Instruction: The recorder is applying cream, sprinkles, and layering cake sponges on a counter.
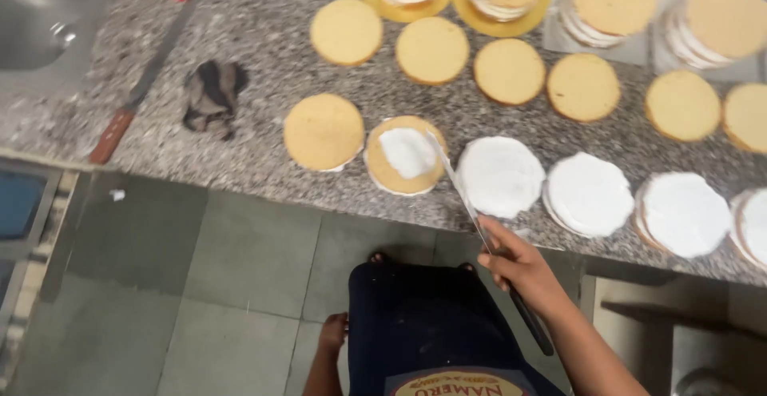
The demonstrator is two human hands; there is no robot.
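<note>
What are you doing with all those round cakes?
A person stands at a speckled stone counter covered with round sponge cake layers. Their right hand holds a long spatula, its tip spreading white cream on one cake layer. Four layers to its right are fully white; the one on its left is bare. The left hand hangs by the apron.

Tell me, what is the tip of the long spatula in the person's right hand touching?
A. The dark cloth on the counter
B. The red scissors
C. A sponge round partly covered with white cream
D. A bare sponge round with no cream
C: the right hand holds the spatula, whose tip rests on the white cream patch atop the partly creamed sponge round.
</note>
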